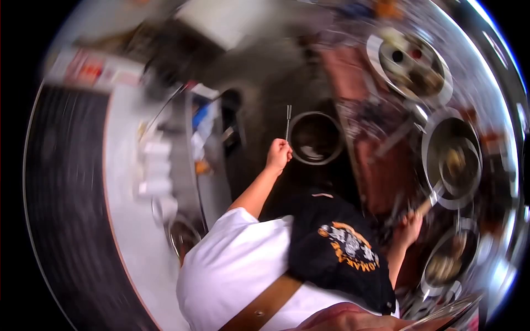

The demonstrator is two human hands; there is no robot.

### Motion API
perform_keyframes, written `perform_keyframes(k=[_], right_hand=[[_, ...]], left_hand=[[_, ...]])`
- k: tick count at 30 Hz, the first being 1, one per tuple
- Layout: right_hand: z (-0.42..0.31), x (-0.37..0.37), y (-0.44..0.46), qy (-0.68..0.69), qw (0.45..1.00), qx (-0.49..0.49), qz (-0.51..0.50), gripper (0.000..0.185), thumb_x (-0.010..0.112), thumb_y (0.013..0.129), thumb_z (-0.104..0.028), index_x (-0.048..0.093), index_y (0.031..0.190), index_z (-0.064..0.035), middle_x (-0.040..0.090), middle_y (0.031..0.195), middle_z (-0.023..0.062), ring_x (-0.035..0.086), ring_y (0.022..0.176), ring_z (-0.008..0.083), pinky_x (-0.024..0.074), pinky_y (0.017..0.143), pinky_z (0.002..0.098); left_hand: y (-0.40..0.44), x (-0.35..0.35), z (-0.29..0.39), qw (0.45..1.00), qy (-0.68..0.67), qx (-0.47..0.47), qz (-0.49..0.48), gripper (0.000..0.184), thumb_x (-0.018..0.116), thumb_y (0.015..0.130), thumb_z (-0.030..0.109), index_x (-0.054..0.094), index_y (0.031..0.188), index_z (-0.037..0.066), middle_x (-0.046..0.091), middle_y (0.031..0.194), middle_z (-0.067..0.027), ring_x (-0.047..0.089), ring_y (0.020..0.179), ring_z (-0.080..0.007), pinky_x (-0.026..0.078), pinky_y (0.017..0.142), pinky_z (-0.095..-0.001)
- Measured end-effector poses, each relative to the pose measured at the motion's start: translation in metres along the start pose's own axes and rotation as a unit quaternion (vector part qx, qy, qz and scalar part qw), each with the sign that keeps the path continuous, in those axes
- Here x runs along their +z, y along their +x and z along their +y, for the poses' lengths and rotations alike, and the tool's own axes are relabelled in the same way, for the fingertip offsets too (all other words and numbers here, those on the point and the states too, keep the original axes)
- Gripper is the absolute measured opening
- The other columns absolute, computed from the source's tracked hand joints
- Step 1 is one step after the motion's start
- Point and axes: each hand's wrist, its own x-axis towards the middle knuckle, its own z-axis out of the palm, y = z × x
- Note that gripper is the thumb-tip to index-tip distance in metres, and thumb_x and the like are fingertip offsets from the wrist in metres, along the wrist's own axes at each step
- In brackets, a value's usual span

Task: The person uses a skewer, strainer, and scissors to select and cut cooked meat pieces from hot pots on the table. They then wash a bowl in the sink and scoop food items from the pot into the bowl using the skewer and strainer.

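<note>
My left hand (pixel 279 155) is closed round the lower end of a thin metal utensil (pixel 288 122), which points up and has a coiled-looking shaft and two narrow prongs. Right beside it is a round metal-rimmed vessel (pixel 316 163); whether the two are joined is unclear. At the right, my right hand (pixel 409 227) grips the wooden handle of a pan (pixel 432 144). Yellowish food (pixel 455 161) lies in this pan.
A large pan (pixel 444 99) with mixed contents stands at the upper right, another pan (pixel 428 287) below the held one. On the left are a white counter (pixel 124 204), stacked white containers (pixel 156 168) and a metal pot (pixel 184 237). Much is motion-blurred.
</note>
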Motion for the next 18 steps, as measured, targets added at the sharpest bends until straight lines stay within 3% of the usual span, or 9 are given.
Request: perform_keyframes(k=[1,3,7,9,11,13,15,17,18], right_hand=[[0.017,-0.017,0.017,0.034,0.997,0.001,-0.07,0.011,0.047,0.099,-0.019,0.048,0.091,-0.0105,0.05,0.076,-0.0002,0.045,0.059,0.0086,0.0388,0.049,0.0194],[0.002,0.001,0.008,0.068,0.995,0.043,-0.052,0.01,0.046,0.099,-0.018,0.05,0.098,-0.0084,0.049,0.076,0.0014,0.045,0.061,0.01,0.0389,0.051,0.02],[-0.012,0.028,0.01,0.077,0.988,0.105,-0.088,0.019,0.043,0.098,-0.016,0.051,0.113,-0.0051,0.047,0.075,0.0035,0.042,0.059,0.0118,0.0373,0.051,0.0214],[-0.015,0.04,0.008,0.085,0.983,0.112,-0.116,0.019,0.043,0.097,-0.015,0.051,0.11,-0.0042,0.042,0.07,0.0012,0.037,0.054,0.011,0.0332,0.048,0.0225],[-0.013,0.089,-0.023,0.054,0.992,0.101,-0.05,0.011,0.041,0.097,-0.013,0.047,0.089,-0.0078,0.035,0.064,-0.0016,0.028,0.049,0.0092,0.0267,0.043,0.0228],[0.001,0.061,0.012,0.052,0.975,0.109,-0.185,0.016,0.041,0.098,-0.014,0.043,0.082,-0.0103,0.035,0.063,-0.0019,0.029,0.048,0.0085,0.0264,0.043,0.0228],[0.007,0.082,-0.002,0.085,0.975,0.112,-0.175,0.023,0.042,0.099,-0.019,0.04,0.077,-0.0119,0.036,0.063,-0.0024,0.032,0.048,0.0089,0.0273,0.043,0.0239],[0.009,0.066,0.037,0.12,0.922,0.166,-0.329,0.03,0.042,0.098,-0.024,0.039,0.071,-0.0129,0.037,0.062,-0.0022,0.034,0.048,0.0099,0.0294,0.045,0.0257],[0.013,0.079,0.035,0.107,0.94,0.151,-0.286,0.029,0.042,0.098,-0.024,0.039,0.071,-0.0129,0.037,0.062,-0.0022,0.034,0.048,0.0098,0.0292,0.045,0.0256]], left_hand=[[-0.008,-0.04,-0.002,0.998,-0.029,-0.011,0.063,0.006,0.049,0.092,0.006,0.047,0.097,0.004,0.057,0.072,-0.0065,0.051,0.051,-0.0123,0.042,0.045,-0.0247],[-0.037,-0.109,0.018,0.975,-0.067,-0.01,0.213,0.007,0.049,0.087,0.004,0.048,0.093,0.005,0.056,0.068,-0.0063,0.051,0.05,-0.0126,0.042,0.042,-0.0253],[-0.05,-0.27,0.019,0.921,-0.103,-0.037,0.374,0.01,0.056,0.082,0.013,0.051,0.078,0.006,0.051,0.062,-0.0044,0.049,0.052,-0.0144,0.039,0.043,-0.0291],[-0.031,-0.342,0.025,0.867,-0.016,0.015,0.498,0.013,0.057,0.081,0.015,0.053,0.075,0.004,0.05,0.062,-0.0046,0.049,0.057,-0.0177,0.039,0.051,-0.035],[-0.005,-0.406,0.023,0.84,-0.109,0.015,0.532,0.019,0.058,0.082,0.017,0.055,0.073,0.001,0.052,0.063,-0.0067,0.05,0.061,-0.0199,0.04,0.057,-0.0386],[0.027,-0.489,-0.002,0.805,-0.134,0.033,0.577,0.028,0.06,0.084,0.023,0.058,0.073,-0.003,0.057,0.067,-0.0114,0.054,0.063,-0.0218,0.042,0.06,-0.0393],[0.026,-0.541,-0.001,0.734,-0.072,0.043,0.674,0.043,0.056,0.087,0.034,0.062,0.074,-0.006,0.062,0.072,-0.0165,0.059,0.067,-0.026,0.046,0.066,-0.0416],[-0.006,-0.585,0.029,0.706,0.029,0.018,0.708,0.052,0.05,0.091,0.041,0.065,0.081,-0.008,0.066,0.076,-0.0192,0.062,0.073,-0.0298,0.048,0.073,-0.0436],[-0.014,-0.632,0.014,0.673,0.131,-0.018,0.727,0.054,0.047,0.092,0.042,0.066,0.081,-0.008,0.067,0.078,-0.0196,0.064,0.075,-0.0296,0.048,0.074,-0.0436]])
